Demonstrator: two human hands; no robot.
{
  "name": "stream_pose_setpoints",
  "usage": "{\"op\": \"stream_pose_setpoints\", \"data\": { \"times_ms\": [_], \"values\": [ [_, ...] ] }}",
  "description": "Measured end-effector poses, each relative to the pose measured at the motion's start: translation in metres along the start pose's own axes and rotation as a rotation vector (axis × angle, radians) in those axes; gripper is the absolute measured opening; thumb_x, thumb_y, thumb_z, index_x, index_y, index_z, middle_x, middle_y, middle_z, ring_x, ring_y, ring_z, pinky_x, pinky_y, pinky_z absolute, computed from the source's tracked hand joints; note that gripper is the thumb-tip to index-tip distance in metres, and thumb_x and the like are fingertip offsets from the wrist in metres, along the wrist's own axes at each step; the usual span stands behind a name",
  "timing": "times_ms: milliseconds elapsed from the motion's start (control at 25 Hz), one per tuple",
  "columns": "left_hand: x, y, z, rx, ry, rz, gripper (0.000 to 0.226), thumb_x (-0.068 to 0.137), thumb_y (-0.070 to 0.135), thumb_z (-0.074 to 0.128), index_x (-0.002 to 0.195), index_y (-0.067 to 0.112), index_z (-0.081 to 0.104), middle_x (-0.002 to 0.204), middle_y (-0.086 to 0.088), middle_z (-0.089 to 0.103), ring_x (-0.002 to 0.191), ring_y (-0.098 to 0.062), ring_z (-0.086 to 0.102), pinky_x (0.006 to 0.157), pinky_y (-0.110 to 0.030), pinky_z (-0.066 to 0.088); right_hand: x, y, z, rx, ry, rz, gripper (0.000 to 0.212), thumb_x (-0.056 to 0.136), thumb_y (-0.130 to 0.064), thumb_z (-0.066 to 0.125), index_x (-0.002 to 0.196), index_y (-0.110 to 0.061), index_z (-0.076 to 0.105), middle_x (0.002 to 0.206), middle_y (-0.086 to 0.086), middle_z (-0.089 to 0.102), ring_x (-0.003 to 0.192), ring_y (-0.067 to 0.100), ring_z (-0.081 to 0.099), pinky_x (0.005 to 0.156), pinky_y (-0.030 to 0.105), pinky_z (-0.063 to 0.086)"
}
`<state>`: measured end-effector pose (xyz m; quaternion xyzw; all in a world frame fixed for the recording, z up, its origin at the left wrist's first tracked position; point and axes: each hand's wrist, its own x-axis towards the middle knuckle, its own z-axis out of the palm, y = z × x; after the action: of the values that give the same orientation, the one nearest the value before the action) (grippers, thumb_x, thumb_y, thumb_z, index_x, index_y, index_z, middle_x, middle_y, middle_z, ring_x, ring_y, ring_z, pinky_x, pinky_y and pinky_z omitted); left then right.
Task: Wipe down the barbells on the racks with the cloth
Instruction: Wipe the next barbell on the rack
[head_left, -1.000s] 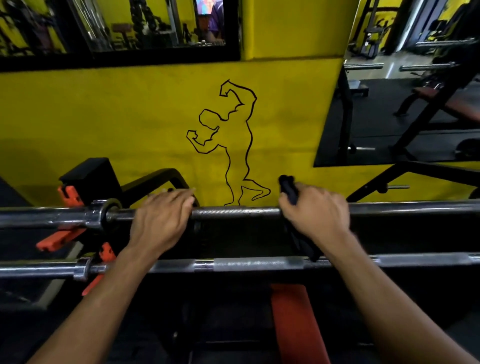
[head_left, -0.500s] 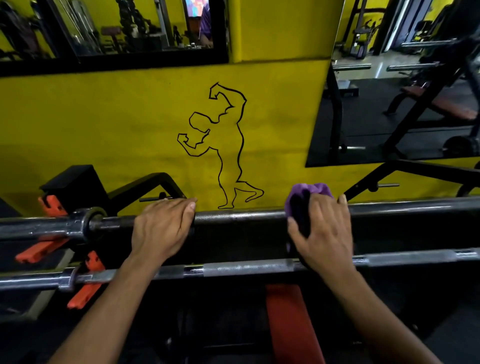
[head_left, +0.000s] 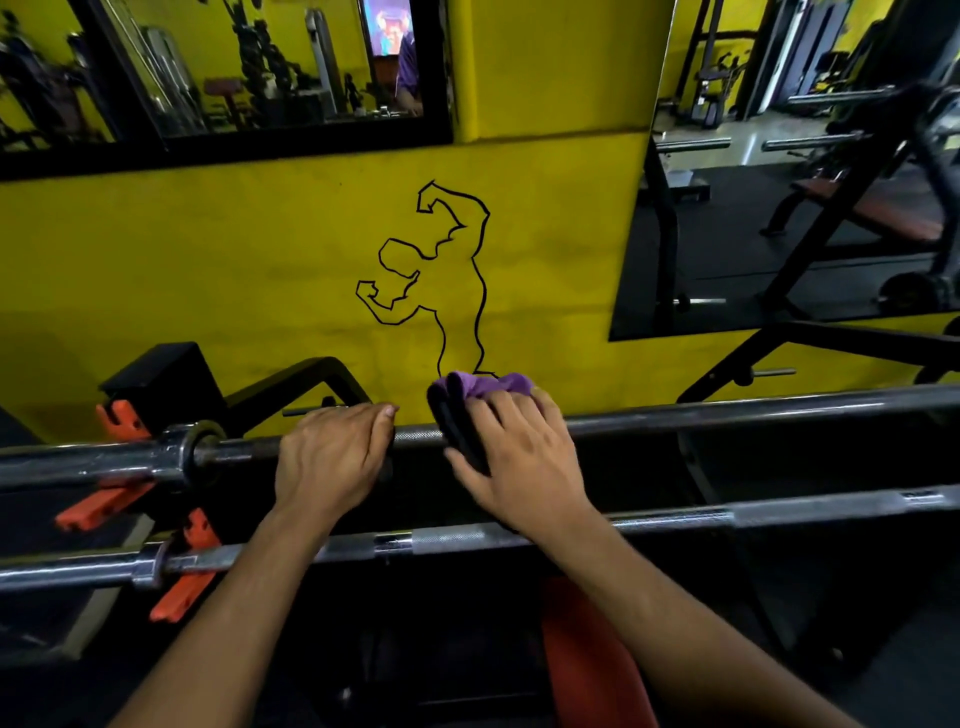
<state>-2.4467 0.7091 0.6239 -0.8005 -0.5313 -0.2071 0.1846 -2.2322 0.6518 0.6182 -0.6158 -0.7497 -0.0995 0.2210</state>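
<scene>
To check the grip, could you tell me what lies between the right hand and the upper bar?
In the head view, the purple cloth lies between the right hand and the upper bar.

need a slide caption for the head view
Right hand wipes the upper barbell with a purple cloth while the left hand steadies it.

text: none legible | wall (head_left: 208, 270): drawn figure outline (head_left: 436, 280) only, no lettering
</scene>
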Motion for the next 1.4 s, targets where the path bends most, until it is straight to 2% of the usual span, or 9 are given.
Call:
{"op": "stream_pose_setpoints", "data": {
  "times_ms": [120,240,400,520,680,920,1080,1200,1400],
  "values": [
    [-0.003,-0.003,0.000,-0.025,0.017,0.020,0.048,0.106,0.035,0.034,0.105,0.018,0.079,0.091,-0.003,0.078,0.080,-0.028,0.073,0.067,-0.034,0.053,-0.042,0.053,0.004,0.011,0.137,-0.038,0.058,0.083,-0.045,0.068,0.129,-0.013,0.057,0.134,0.009,0.057,0.130,0.029,0.051,0.121,0.056,0.023],
    [-0.002,0.000,0.001,-0.011,0.005,0.009,0.051,0.106,0.036,0.030,0.109,0.020,0.078,0.093,-0.001,0.078,0.080,-0.025,0.073,0.066,-0.031,0.051,-0.042,0.093,-0.016,-0.027,0.201,0.133,0.043,0.087,-0.045,0.062,0.113,-0.011,0.060,0.109,0.009,0.062,0.109,0.033,0.059,0.105,0.051,0.040],
    [0.002,0.002,0.000,0.003,-0.020,-0.036,0.053,0.105,0.039,0.029,0.105,0.022,0.079,0.089,0.001,0.078,0.077,-0.023,0.072,0.061,-0.030,0.047,0.025,0.083,-0.053,0.019,-0.229,0.513,0.049,0.091,-0.066,0.043,0.092,-0.020,0.060,0.098,0.009,0.068,0.079,0.028,0.055,0.070,0.034,0.036],
    [0.001,0.002,0.000,-0.014,-0.010,-0.028,0.054,0.105,0.040,0.029,0.099,0.021,0.079,0.083,0.000,0.076,0.074,-0.024,0.071,0.060,-0.031,0.047,0.048,0.038,-0.037,-0.022,-0.332,0.344,0.060,0.089,-0.072,0.039,0.109,-0.021,0.064,0.109,0.010,0.069,0.091,0.029,0.062,0.072,0.034,0.038],
    [0.000,0.002,-0.002,0.006,-0.021,-0.030,0.058,0.104,0.043,0.026,0.088,0.022,0.077,0.071,-0.003,0.071,0.065,-0.028,0.067,0.053,-0.031,0.043,0.013,-0.022,0.002,0.017,0.041,0.060,0.043,0.092,-0.056,0.050,0.117,-0.022,0.059,0.110,-0.001,0.066,0.104,0.023,0.062,0.098,0.039,0.044],
    [-0.001,-0.005,0.006,-0.038,-0.061,-0.056,0.067,0.102,0.055,0.016,0.091,0.027,0.075,0.076,-0.004,0.072,0.071,-0.031,0.069,0.054,-0.031,0.045,-0.048,0.025,0.018,0.383,0.082,-0.219,0.046,0.081,-0.017,0.062,0.125,-0.005,0.059,0.138,0.010,0.055,0.141,0.025,0.043,0.125,0.042,0.018],
    [-0.002,-0.008,0.010,-0.024,-0.031,-0.035,0.067,0.105,0.052,0.014,0.091,0.027,0.075,0.069,-0.003,0.067,0.063,-0.029,0.065,0.050,-0.028,0.039,-0.107,0.029,0.016,0.861,0.171,0.513,0.028,0.092,-0.029,0.053,0.118,-0.038,0.049,0.112,-0.007,0.066,0.108,0.021,0.063,0.089,0.017,0.044],
    [-0.001,-0.009,0.014,-0.010,-0.046,-0.025,0.073,0.104,0.054,0.009,0.098,0.028,0.077,0.073,-0.002,0.070,0.064,-0.028,0.065,0.051,-0.028,0.038,-0.120,0.047,0.007,1.500,0.487,1.198,0.021,0.101,-0.022,0.054,0.122,-0.024,0.060,0.109,0.002,0.073,0.092,0.018,0.070,0.075,0.021,0.055],
    [0.007,-0.018,-0.001,-0.071,-0.200,0.070,0.078,0.098,0.064,-0.002,0.134,0.039,0.063,0.129,0.004,0.069,0.109,-0.027,0.068,0.073,-0.034,0.048,-0.083,0.066,-0.019,1.996,0.768,1.272,0.028,0.104,-0.032,0.042,0.102,-0.018,0.067,0.085,0.001,0.077,0.075,0.019,0.075,0.070,0.030,0.054]
  ]
}}
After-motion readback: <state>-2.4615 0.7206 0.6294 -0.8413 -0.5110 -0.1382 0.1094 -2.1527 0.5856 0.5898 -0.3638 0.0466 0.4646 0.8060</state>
